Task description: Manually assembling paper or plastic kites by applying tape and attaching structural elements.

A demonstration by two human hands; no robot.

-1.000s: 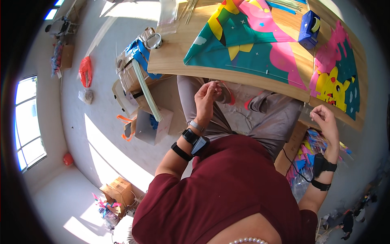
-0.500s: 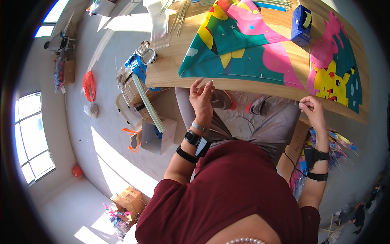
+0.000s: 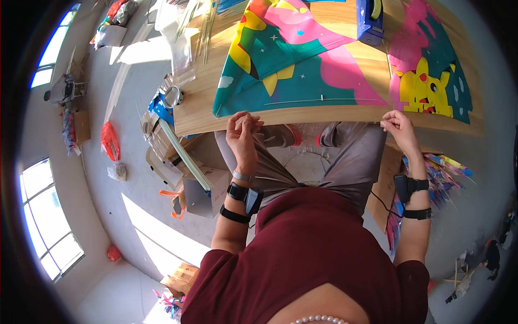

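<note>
A teal and pink printed kite sheet (image 3: 302, 81) lies folded over at the table's near edge, with yellow shapes and white stars on it. Along its lower border runs a thin pale rod (image 3: 345, 99) with a small white fitting. My left hand (image 3: 243, 134) hovers by the sheet's lower left corner, fingers curled and thumb against them. My right hand (image 3: 400, 129) is pinched just off the table edge, below the gap between this sheet and a second one (image 3: 431, 86) with a yellow cartoon figure. Whatever either pinch holds is too small to make out.
The wooden table (image 3: 199, 116) carries a blue tape dispenser (image 3: 370, 24), a roll of silver tape (image 3: 172, 96) at its left edge and thin sticks (image 3: 208, 27) at the back. A box (image 3: 208, 191) with pale strips stands left of my legs; bundled colourful material (image 3: 431, 173) lies right.
My left hand has turned inward and its fingers have curled more. My right hand stays pinched near the table edge. The whole view has shifted, with the table now further left and up.
</note>
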